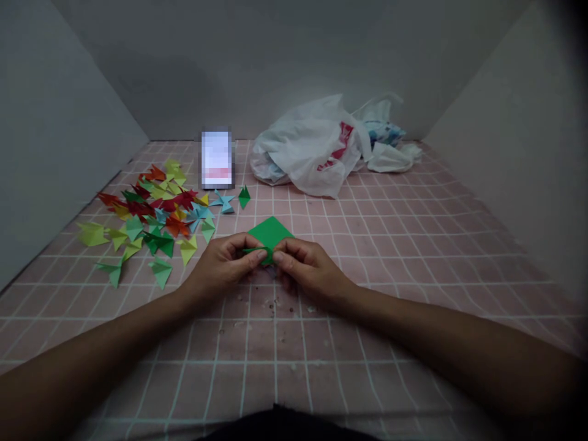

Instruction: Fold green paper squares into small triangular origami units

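Observation:
A green sheet of origami paper [272, 231] is held between my two hands, its pointed far corner showing above my fingers. My left hand [232, 256] pinches the left side, thumb on top, where a narrow folded flap sticks out. On the near right side, my right hand [305, 260] grips the paper between thumb and fingers. Both thumbs lie close together at the near edge, and the fingers beneath are partly hidden. To the left lies a spread of small folded paper pieces [160, 239] in red, yellow, green, orange and blue.
A single dark green folded piece [244, 196] lies near a lit, blurred phone [217, 159] standing at the back. White plastic bags [312, 147] sit crumpled at the back right. Small scraps dot the pink checked cloth [275, 380]. Grey walls enclose three sides.

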A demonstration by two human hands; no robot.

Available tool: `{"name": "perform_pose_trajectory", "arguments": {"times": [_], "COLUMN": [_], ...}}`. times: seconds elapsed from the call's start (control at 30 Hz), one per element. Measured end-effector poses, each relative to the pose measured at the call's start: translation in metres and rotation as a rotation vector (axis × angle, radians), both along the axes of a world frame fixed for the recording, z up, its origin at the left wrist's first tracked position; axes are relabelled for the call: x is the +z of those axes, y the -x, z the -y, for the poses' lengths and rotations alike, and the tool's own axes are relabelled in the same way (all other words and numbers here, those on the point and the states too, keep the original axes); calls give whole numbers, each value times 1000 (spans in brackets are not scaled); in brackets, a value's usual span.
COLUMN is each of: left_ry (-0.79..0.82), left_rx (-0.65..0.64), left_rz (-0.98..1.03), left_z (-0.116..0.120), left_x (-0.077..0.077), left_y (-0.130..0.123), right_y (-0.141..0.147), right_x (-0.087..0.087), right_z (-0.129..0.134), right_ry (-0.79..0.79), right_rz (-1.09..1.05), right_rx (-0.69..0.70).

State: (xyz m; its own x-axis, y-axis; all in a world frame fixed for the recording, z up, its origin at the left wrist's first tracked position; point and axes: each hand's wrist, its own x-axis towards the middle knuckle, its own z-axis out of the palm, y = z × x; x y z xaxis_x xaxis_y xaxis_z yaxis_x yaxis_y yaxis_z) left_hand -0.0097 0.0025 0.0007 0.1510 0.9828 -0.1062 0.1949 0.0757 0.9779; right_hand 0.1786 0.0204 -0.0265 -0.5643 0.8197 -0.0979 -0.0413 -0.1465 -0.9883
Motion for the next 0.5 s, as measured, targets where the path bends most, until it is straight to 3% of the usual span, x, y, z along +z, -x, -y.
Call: {"name": "perform_pose_trajectory", "arguments": {"times": [0.13, 0.33, 0.5], "left_ry": [4, 51, 40], "left_rx": [0, 77, 100], "left_rz": [11, 252, 302], "left_z": [0, -2, -3], "left_x": [-2, -9, -11], "left_y": [0, -1, 0], "right_y": [-1, 0, 1], "right_x": [1, 0, 0], "right_z": [0, 2, 1], "right_ry": [-70, -3, 57], "right_rz": [57, -19, -64], "right_rx": [-7, -91, -111]}}
